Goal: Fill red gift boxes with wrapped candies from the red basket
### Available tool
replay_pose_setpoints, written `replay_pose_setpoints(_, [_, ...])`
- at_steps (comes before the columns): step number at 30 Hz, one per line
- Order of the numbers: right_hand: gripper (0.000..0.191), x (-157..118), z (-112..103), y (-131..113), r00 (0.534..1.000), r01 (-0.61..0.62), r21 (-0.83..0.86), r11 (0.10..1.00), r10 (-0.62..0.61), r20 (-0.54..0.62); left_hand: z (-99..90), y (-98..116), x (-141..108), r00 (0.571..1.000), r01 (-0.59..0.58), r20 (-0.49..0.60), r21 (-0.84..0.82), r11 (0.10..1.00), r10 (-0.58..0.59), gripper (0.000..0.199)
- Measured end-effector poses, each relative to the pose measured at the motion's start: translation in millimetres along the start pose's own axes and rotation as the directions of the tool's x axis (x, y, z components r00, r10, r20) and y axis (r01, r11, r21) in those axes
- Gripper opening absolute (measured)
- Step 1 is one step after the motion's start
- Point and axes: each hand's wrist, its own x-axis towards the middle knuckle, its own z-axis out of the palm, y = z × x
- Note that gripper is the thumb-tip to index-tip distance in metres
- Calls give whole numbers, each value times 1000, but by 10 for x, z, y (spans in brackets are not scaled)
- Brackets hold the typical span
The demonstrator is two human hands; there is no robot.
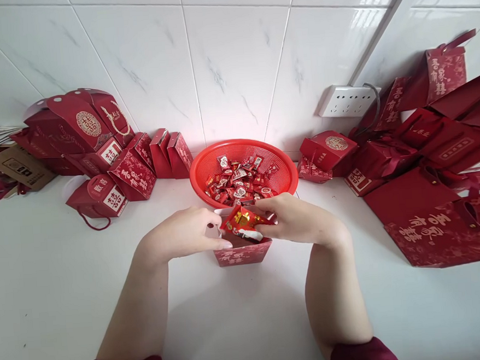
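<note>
A small red gift box point(242, 253) stands open on the white table, just in front of me. My left hand point(186, 232) grips the box's left rim. My right hand point(296, 218) holds a red packet with gold print point(243, 222) over the box's open top, partly inside it. Behind the box sits a round red plastic basket point(206, 166) filled with several small wrapped candies point(240, 184).
Red gift boxes and bags are piled at the back left point(93, 141) and along the right side point(428, 167). A white power socket point(347, 101) is on the tiled wall. Cardboard and paper lie at the far left point(17, 165).
</note>
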Motion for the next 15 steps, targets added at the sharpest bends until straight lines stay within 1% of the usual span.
replay_pose_setpoints(2, [24, 3, 18, 3, 1000, -11, -20, 1000, 11, -14, -18, 18, -5, 996, 6, 88, 17, 1000, -8, 26])
replay_pose_setpoints(3, [25, 9, 28, 7, 1000, -6, -12, 1000, 6, -21, -24, 22, -7, 994, 13, 111, 17, 1000, -15, 25])
replay_pose_setpoints(5, [19, 23, 45, 17, 1000, 24, 40, 999, -23, -20, -28, 19, -12, 993, 31, 117, 18, 999, -33, 26])
replay_pose_setpoints(7, [7, 37, 57, 23, 998, 55, 113, 992, -55, -4, -25, 10, -18, 993, 30, 116, 8, 1000, -30, 28])
replay_pose_setpoints(8, [6, 42, 58, 22, 998, 61, 134, 989, -62, -1, -22, 9, -20, 994, 18, 109, -10, 1000, -17, 28])
replay_pose_setpoints(10, [13, 44, 50, 12, 998, 63, 126, 990, -61, -14, -17, 22, -23, 997, -24, 75, -59, 998, 28, 28])
replay_pose_setpoints(12, [18, 36, 23, -5, 996, 58, 96, 994, -51, -74, -16, 56, -23, 996, -67, 45, -98, 993, 72, 27])
replay_pose_setpoints(14, [19, 18, -21, -13, 981, 49, 96, 994, -30, -190, -20, 103, -20, 994, -97, 35, -114, 989, 102, 27])
replay_pose_setpoints(15, [19, 6, -49, -6, 965, 35, 109, 993, -6, -263, -23, 125, -19, 993, -108, 33, -117, 987, 113, 27])
